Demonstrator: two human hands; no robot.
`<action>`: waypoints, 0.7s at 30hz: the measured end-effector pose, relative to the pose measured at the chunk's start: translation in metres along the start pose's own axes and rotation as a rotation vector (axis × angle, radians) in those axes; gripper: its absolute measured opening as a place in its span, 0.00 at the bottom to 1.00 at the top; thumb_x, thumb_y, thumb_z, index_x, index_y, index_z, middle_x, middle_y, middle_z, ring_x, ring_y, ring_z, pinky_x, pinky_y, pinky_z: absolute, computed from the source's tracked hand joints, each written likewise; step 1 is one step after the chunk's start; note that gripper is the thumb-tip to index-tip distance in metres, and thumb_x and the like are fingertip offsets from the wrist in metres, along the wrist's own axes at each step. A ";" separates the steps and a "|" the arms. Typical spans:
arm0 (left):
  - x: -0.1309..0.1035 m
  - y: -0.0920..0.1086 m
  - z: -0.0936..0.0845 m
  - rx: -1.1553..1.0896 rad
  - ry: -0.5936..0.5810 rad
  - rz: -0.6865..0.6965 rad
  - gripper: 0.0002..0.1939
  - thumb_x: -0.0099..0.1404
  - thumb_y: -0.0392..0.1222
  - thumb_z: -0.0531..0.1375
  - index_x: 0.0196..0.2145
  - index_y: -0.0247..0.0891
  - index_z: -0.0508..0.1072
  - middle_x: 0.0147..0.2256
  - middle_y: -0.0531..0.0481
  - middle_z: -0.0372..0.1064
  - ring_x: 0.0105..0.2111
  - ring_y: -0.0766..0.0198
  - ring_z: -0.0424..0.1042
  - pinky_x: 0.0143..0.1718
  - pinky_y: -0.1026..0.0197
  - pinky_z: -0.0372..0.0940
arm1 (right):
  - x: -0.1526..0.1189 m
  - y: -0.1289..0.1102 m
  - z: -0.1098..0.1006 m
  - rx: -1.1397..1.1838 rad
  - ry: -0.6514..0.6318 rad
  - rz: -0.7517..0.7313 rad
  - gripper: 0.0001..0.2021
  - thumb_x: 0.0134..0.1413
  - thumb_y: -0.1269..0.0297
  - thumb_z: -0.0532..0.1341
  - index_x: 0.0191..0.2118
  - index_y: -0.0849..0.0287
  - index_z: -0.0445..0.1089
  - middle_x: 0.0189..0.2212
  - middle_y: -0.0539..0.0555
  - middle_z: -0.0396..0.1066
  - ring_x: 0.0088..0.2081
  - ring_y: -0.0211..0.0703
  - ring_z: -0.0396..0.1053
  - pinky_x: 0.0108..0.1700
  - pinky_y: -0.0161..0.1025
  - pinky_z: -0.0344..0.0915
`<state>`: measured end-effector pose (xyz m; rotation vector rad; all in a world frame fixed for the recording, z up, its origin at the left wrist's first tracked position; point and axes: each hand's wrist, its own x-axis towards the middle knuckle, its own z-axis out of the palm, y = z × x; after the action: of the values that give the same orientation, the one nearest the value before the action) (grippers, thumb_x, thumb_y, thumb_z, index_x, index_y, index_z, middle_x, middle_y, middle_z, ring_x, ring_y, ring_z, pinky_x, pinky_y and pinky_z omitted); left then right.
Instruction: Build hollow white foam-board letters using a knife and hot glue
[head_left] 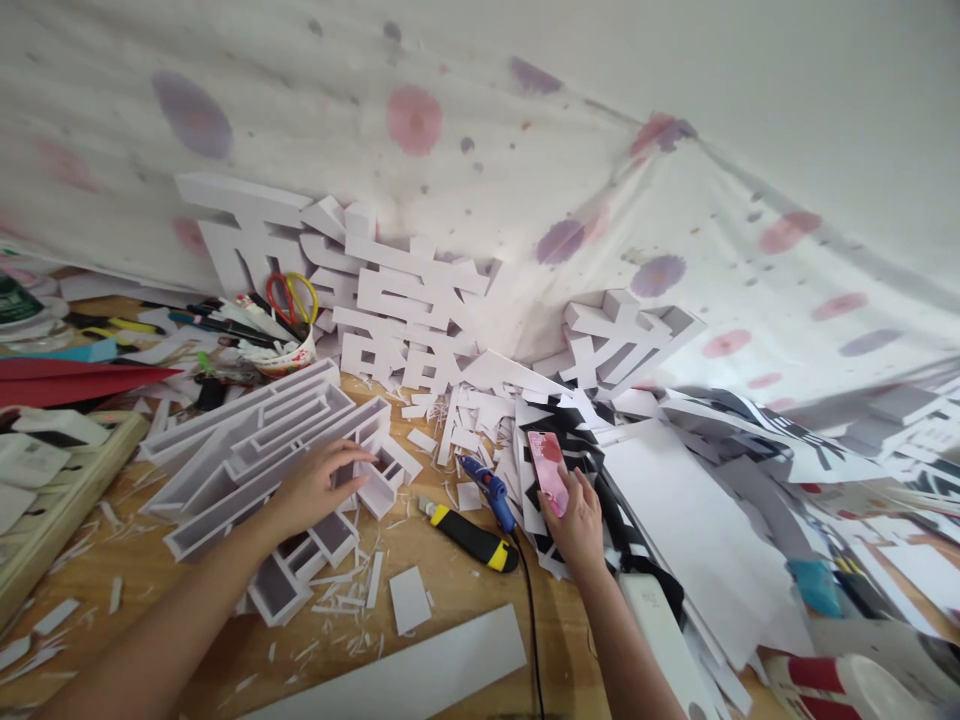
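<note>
"On the bench point(461, 592), left of the yellow-and-black knife point(471, 538), lies the hollow white shape point(225, 510); your left grip point(311, 487) is wide at its right side, though I can't tell if it touches."

"And your right grip point(577, 520)?"

"Closed around the pink phone point(547, 462), probably smooth and slippery, so hold it by both long edges."

"How will the white shape handle for you?"

"Light and stiff, I'd judge, but its thin walls could crack; take it by the joined outer sides."

A sheet point(495, 180) (blotched pink and purple) hangs behind.
</note>
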<state>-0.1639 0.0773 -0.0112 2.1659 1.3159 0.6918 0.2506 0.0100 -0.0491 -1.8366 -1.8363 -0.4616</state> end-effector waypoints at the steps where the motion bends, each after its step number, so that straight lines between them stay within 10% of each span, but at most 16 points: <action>1: 0.000 0.000 0.000 0.002 -0.001 0.002 0.15 0.61 0.49 0.53 0.43 0.43 0.72 0.44 0.47 0.66 0.46 0.58 0.66 0.48 0.55 0.60 | 0.000 -0.001 -0.001 0.001 0.009 -0.002 0.24 0.57 0.51 0.51 0.52 0.65 0.59 0.45 0.63 0.70 0.54 0.57 0.59 0.51 0.54 0.58; 12: 0.000 0.001 0.000 0.011 0.013 0.006 0.16 0.61 0.49 0.52 0.43 0.44 0.72 0.44 0.48 0.67 0.45 0.58 0.66 0.48 0.56 0.60 | 0.000 0.001 -0.015 0.049 0.002 -0.009 0.15 0.58 0.54 0.52 0.40 0.60 0.67 0.39 0.61 0.72 0.46 0.52 0.66 0.48 0.50 0.62; 21: 0.000 0.001 0.000 0.022 0.025 0.015 0.15 0.61 0.49 0.53 0.43 0.45 0.72 0.44 0.49 0.67 0.46 0.58 0.65 0.49 0.54 0.59 | 0.022 0.003 0.006 0.117 -0.009 0.003 0.24 0.55 0.52 0.51 0.52 0.64 0.58 0.47 0.65 0.67 0.53 0.58 0.61 0.50 0.56 0.60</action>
<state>-0.1633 0.0767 -0.0111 2.1936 1.3267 0.7157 0.2532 0.0316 -0.0425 -1.7648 -1.8264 -0.3378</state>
